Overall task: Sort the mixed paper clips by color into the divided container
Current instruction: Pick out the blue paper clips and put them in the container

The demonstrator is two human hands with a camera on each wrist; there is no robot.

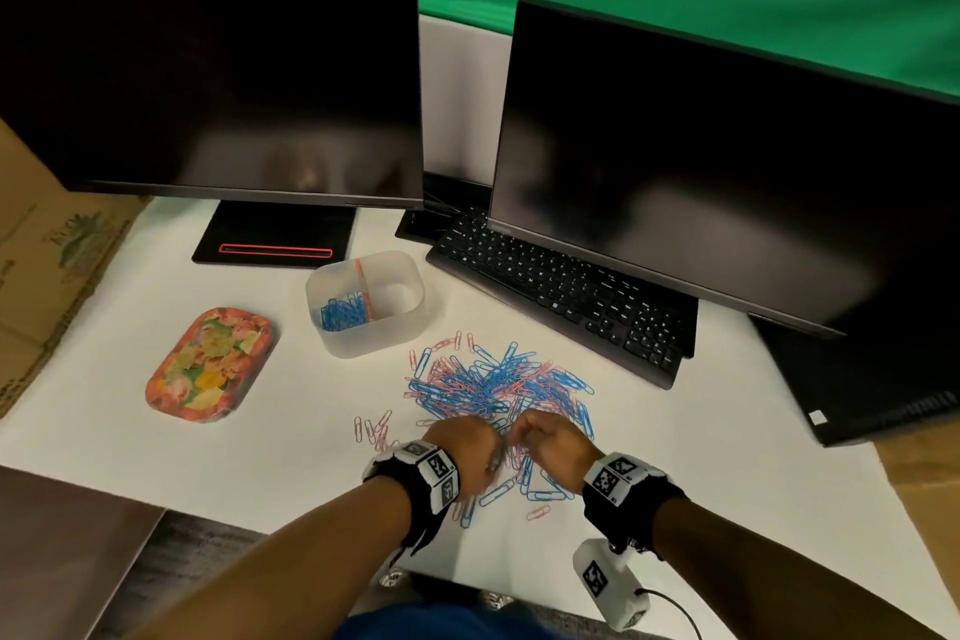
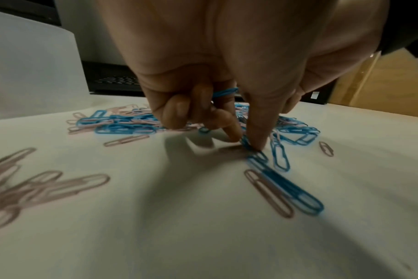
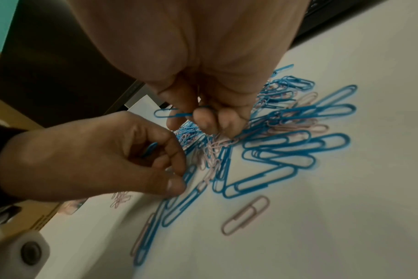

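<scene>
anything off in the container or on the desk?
Nothing damaged. The divided container holds only blue clips left of its divider; the right compartment looks bare. A few pink clips lie apart from the main pile, left of it.

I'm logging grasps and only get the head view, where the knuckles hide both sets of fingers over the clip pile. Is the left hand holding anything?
Observer: Yes. The left hand holds blue plastic-coated paper clips tucked under its curled fingers.
Operator: And its fingertips?
Observer: Thumb and forefinger pinch a single blue clip down at the white table cover.
Operator: The right hand?
Observer: The right hand grips a sideways blue clip; no pink clip shows in its fingers.
</scene>
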